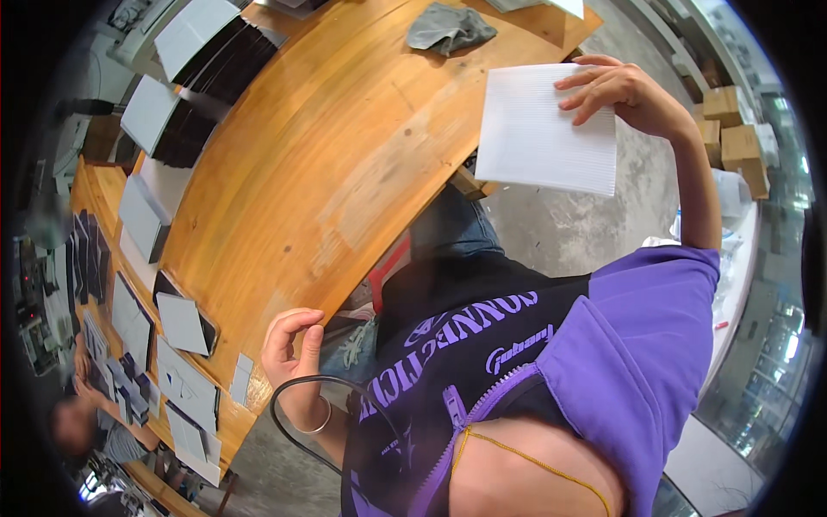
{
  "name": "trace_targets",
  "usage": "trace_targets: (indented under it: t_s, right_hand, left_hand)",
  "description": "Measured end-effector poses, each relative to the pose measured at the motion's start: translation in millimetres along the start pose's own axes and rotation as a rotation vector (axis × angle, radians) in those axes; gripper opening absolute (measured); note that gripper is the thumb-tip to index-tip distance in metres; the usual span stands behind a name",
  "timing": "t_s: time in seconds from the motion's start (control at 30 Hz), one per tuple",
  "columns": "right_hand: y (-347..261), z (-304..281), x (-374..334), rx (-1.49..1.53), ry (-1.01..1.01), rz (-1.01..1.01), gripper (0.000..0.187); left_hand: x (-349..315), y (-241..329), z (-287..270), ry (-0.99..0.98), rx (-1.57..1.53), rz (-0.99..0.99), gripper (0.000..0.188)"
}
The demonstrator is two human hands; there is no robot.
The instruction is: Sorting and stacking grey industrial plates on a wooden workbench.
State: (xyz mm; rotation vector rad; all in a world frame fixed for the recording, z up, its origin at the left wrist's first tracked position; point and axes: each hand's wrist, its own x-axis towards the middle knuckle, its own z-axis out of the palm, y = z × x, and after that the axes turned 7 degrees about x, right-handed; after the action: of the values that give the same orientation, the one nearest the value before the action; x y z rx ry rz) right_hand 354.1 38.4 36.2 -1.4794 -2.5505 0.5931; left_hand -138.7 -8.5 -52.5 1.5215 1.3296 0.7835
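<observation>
Wooden table [345, 155] bearing grey card stacks [198, 60], concrete floor [568, 224]

A white square sheet [546, 127] with fine parallel ribbing sits in the upper right of the frame. It is flat and unfolded, tilted slightly, its left part over the edge of the wooden surface [345, 155], its right part pinched at the top corner by fingers.
</observation>
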Motion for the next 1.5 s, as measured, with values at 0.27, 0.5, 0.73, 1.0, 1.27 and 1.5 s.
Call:
trace_targets:
  t_s: [0.27,0.5,0.73,1.0,1.27,1.5]
  right_hand:
    - [52.0,-15.0,-56.3,0.024,0.185,0.033,0.023]
    - [75.9,-9.1,-21.0,0.391,0.409,-0.231,0.030]
    - [-57.9,61.1,98.1,0.189,0.450,-0.487,0.031]
    - [-54.8,78.8,114.0,0.304,-0.013,-0.414,0.029]
    - [-112.1,96.3,119.9,0.475,0.085,-0.747,0.034]
    - [41.2,67.6,165.2,-0.097,0.581,0.037,0.018]
  left_hand:
    - [3.6,-2.5,-0.4,-0.031,-0.014,-0.031,0.008]
    - [-9.8,-12.5,-11.1,0.025,-0.030,-0.032,0.007]
    - [-16.0,-13.3,-9.3,0.075,-0.009,0.001,0.009]
    - [-40.9,-23.5,-20.6,0.205,-0.001,0.008,0.016]
    - [4.2,19.5,22.3,0.302,1.010,0.748,0.057]
    - [-27.2,-40.6,-10.1,0.876,0.361,0.386,0.027]
